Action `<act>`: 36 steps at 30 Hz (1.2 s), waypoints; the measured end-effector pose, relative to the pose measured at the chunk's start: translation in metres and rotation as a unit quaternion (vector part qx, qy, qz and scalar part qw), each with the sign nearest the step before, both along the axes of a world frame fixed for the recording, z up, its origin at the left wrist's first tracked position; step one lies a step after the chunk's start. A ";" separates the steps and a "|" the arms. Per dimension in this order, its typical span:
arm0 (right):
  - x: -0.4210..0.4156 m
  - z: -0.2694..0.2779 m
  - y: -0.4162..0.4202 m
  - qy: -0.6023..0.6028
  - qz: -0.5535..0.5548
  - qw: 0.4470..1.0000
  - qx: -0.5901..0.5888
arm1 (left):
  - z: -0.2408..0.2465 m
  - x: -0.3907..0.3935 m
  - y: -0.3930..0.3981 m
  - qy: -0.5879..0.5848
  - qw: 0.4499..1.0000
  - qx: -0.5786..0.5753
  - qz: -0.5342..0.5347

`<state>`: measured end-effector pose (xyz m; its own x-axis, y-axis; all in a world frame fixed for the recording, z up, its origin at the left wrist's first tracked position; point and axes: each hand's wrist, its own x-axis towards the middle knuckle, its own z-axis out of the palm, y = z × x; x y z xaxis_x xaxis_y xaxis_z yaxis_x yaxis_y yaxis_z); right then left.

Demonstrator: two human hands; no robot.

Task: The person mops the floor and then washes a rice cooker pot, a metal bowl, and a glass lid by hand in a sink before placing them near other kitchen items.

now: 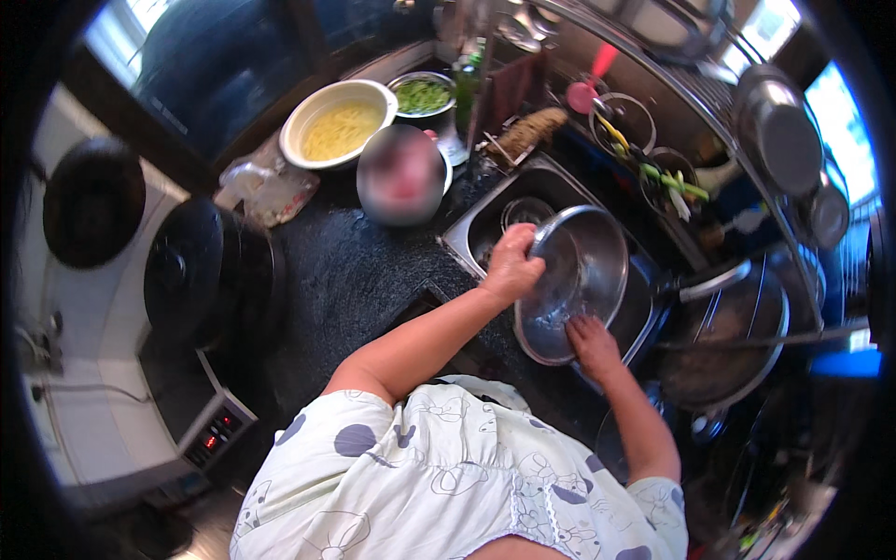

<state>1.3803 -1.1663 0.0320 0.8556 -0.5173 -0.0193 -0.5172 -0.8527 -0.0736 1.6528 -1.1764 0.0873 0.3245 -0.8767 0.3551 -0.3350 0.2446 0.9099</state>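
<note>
A large stainless-steel basin (584,269) is tilted over the sink (470,243), its hollow turned up towards me. My left hand (514,264) grips its rim on the left side. Over the near right part of the rim reaches my right hand (595,348), with its fingers against the shiny, wet-looking inner wall. Whether that hand grips the rim or only rests on the inside I cannot tell. The basin hides much of the sink; a round drain strainer (526,213) shows behind it.
Left of the sink stand a cream bowl of yellow strips in liquid (343,129), a metal bowl of chopped greens (422,95) and a plastic bag (266,187). A metal rack (742,168) overhangs the right side. A lidded wok (721,336) sits at right, a black pot (203,273) at left.
</note>
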 end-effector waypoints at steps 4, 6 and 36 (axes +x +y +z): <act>0.017 -0.005 0.021 -0.014 -0.083 0.977 0.196 | -0.018 -0.012 -0.004 -0.076 0.996 0.033 0.019; 0.055 0.006 0.031 -0.065 -0.120 0.937 0.320 | -0.031 -0.023 0.012 -0.038 0.997 0.031 0.060; 0.165 0.042 0.024 -0.208 -0.192 0.816 0.504 | -0.027 0.004 0.031 0.104 0.990 0.060 0.078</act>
<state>1.5450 -1.1420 0.0744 0.6753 -0.6488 -0.3507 -0.4840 -0.0311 -0.8745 1.6571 -1.1449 0.0605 0.5143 -0.8421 0.1624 -0.1624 0.0903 0.9826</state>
